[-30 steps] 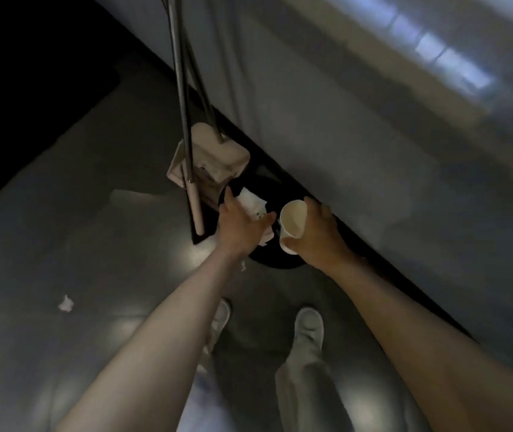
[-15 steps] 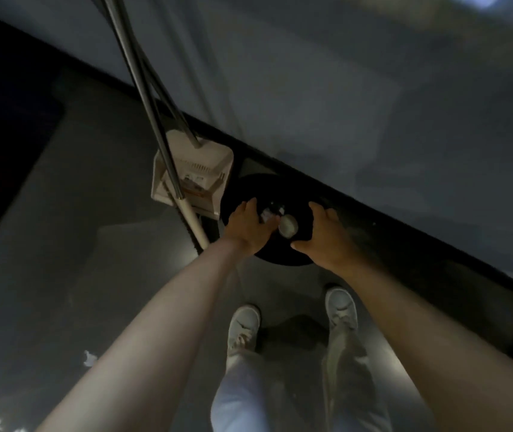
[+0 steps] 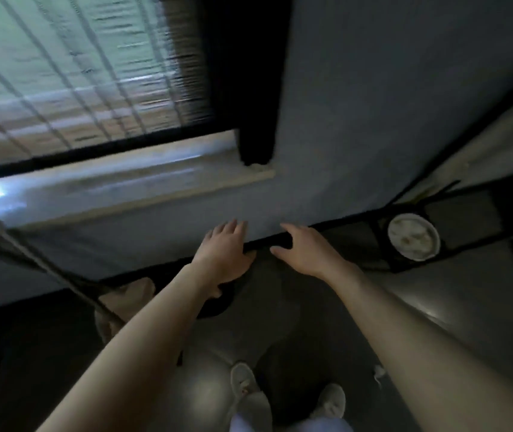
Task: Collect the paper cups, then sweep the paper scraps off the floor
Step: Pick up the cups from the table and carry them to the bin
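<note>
At the left edge, blurred metal handles (image 3: pixel 46 263) slant down to a pale dustpan (image 3: pixel 124 302). Left of centre, the left hand (image 3: pixel 224 255) hangs flat and empty, fingers straight and together, above a black bin (image 3: pixel 218 305). Just beside it, the right hand (image 3: pixel 306 251) is loosely spread and empty. A paper scrap (image 3: pixel 380 371) lies on the floor at lower right.

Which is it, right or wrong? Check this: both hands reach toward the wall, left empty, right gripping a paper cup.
Wrong on one point. The head view shows the right hand open, fingers spread, gripping nothing. The left hand is empty, and both reach toward the wall.
</note>
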Motion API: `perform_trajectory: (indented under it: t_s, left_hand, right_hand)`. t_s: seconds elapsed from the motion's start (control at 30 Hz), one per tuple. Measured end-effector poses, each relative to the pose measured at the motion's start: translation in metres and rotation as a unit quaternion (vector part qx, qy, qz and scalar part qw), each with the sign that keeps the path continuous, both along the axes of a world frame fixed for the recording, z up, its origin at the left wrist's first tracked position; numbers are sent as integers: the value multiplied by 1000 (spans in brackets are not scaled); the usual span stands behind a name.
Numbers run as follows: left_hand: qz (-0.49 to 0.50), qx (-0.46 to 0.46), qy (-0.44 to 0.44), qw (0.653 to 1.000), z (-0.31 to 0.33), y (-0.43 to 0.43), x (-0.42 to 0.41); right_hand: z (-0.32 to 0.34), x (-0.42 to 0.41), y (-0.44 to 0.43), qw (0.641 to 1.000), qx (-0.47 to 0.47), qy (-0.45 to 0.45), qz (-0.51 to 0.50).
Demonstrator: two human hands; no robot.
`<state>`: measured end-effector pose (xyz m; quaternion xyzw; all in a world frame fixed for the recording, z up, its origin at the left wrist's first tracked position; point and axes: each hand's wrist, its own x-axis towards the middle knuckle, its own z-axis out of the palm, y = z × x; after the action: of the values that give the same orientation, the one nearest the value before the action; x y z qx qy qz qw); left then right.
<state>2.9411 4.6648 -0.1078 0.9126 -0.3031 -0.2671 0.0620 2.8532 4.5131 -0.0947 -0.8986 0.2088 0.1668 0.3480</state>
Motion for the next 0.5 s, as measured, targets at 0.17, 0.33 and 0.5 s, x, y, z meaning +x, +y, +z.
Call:
perform_trajectory:
  t_s: [0.17, 0.33, 0.5]
  left_hand:
    - [-186, 29, -35, 981, 44, -144, -71]
    - [-314, -67, -30, 947, 78, -305, -211]
    - [-432, -124, -20, 893, 101, -436, -369]
  right_hand:
    - [38, -126, -122, 984, -127, 34, -118]
    - [59, -306, -236, 938, -163, 85, -294]
    - [89, -480, -314, 868, -170, 145, -444]
